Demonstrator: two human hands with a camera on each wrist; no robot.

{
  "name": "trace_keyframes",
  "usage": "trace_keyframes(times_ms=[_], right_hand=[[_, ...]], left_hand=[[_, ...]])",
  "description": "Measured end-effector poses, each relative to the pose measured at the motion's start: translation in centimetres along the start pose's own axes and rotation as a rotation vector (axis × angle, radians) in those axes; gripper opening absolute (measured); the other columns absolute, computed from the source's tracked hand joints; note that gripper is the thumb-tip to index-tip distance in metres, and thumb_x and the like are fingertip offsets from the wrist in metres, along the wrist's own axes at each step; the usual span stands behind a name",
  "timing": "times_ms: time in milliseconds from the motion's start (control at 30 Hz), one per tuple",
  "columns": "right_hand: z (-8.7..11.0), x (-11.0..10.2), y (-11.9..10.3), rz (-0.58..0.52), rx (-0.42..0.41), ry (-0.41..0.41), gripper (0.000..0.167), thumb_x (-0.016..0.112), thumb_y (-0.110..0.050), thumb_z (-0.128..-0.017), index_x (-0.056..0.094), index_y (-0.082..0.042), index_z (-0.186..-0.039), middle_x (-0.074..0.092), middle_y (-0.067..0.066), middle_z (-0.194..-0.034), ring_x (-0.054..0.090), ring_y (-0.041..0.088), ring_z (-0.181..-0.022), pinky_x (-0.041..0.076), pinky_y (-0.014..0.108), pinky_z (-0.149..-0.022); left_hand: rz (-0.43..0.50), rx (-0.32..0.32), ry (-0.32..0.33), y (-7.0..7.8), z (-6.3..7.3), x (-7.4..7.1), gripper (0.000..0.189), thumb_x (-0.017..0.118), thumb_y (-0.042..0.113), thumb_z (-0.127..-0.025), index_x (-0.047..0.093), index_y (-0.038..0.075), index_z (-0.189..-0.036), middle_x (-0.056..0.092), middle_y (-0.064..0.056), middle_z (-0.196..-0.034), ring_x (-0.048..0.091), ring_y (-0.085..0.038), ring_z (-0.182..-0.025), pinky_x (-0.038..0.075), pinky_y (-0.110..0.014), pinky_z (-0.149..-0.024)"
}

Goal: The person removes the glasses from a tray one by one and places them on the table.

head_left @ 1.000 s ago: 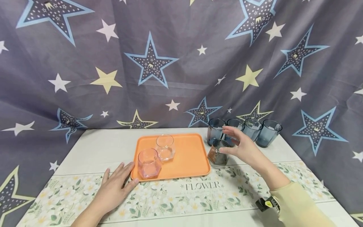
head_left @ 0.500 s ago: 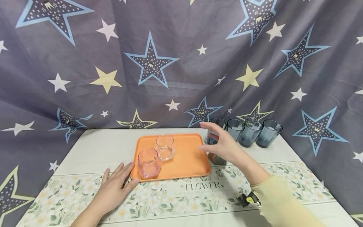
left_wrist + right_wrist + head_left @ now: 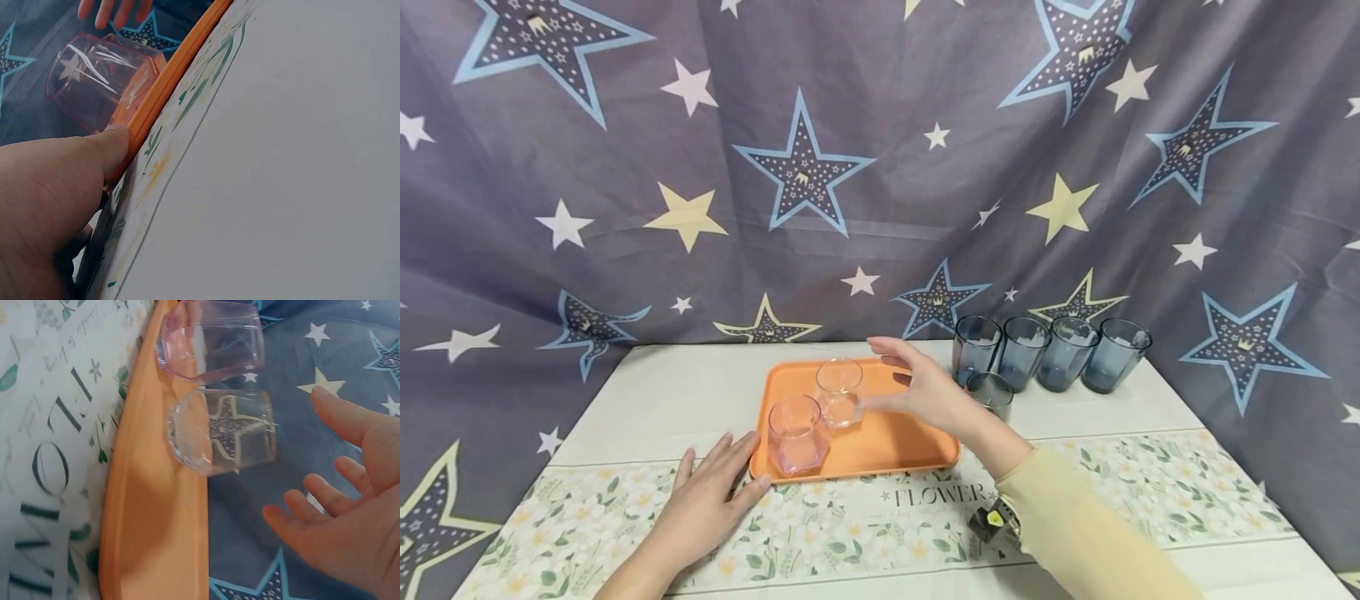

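An orange tray [image 3: 910, 442] carries a pink-tinted glass [image 3: 797, 437] at its front left and a clear glass [image 3: 840, 396] just behind it. My right hand [image 3: 921, 387] is over the tray, to the right of the clear glass, fingers and thumb spread wide. In the right wrist view, that hand [image 3: 350, 494] is apart from the clear glass [image 3: 231, 431] and grips nothing. My left hand [image 3: 703, 500] rests at the tray's front left corner with its fingers extended. The left wrist view shows its thumb [image 3: 115, 147] against the tray rim [image 3: 169, 81].
Several blue glasses [image 3: 1063, 358] stand in a row at the back right. A smoky grey glass [image 3: 990, 392] stands in front of them, partly hidden by my right forearm. A floral runner [image 3: 820, 533] crosses the table, and a star-patterned curtain [image 3: 880, 208] hangs behind.
My right hand has moved left, away from the grey glass and over the tray toward the clear glass. The left hand has stayed at the tray corner.
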State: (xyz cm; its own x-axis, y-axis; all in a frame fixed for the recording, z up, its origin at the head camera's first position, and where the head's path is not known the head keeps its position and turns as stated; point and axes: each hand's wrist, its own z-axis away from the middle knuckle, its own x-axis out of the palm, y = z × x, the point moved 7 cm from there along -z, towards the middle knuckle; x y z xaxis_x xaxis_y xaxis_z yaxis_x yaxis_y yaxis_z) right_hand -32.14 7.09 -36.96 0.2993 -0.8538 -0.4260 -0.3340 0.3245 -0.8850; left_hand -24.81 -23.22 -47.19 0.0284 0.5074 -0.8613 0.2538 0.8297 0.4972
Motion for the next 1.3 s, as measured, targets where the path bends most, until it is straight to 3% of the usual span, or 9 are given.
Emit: trace_keyframes(times_ms=[467,733,1000,1300], right_hand=[[-2.9,3.2,2.2,-0.001,0.057,-0.054,0.096,0.094,-0.008,-0.090,0.043,-0.020,-0.171,0.049,0.009,-0.169,0.043,0.037,-0.156,0.038,0.061,-0.126],[-3.4,4.2,2.9,-0.006,0.080,-0.078,0.101,0.094,-0.008,-0.090,0.039,-0.023,-0.173,0.045,0.013,-0.172,0.040,0.034,-0.158,0.046,0.054,-0.121],[-3.7,4.8,3.5,-0.038,0.109,-0.097,0.104,0.094,-0.007,-0.089,0.037,-0.025,-0.174,0.041,0.015,-0.173,0.036,0.037,-0.160,0.037,0.058,-0.127],[-4.0,5.2,4.1,-0.061,0.135,-0.086,0.102,0.095,-0.009,-0.089,0.040,-0.029,-0.173,0.040,0.017,-0.174,0.037,0.036,-0.159,0.040,0.056,-0.125]], left_hand=[[-0.009,0.011,0.017,0.3,0.0,-0.2,0.079,0.063,0.059,-0.110,0.049,0.006,-0.167,0.048,-0.019,-0.169,0.029,-0.051,-0.161,-0.001,-0.080,-0.125],[-0.005,0.011,0.016,0.5,0.1,-0.3,0.079,0.064,0.058,-0.110,0.050,0.005,-0.166,0.049,-0.020,-0.168,0.030,-0.052,-0.161,-0.001,-0.081,-0.125],[0.000,0.007,0.012,0.3,0.1,-0.2,0.079,0.064,0.058,-0.110,0.049,0.006,-0.167,0.048,-0.020,-0.168,0.029,-0.051,-0.161,-0.001,-0.080,-0.125],[-0.002,0.000,0.010,0.2,0.1,-0.2,0.078,0.064,0.057,-0.110,0.049,0.007,-0.167,0.048,-0.019,-0.169,0.029,-0.050,-0.162,-0.002,-0.079,-0.126]])
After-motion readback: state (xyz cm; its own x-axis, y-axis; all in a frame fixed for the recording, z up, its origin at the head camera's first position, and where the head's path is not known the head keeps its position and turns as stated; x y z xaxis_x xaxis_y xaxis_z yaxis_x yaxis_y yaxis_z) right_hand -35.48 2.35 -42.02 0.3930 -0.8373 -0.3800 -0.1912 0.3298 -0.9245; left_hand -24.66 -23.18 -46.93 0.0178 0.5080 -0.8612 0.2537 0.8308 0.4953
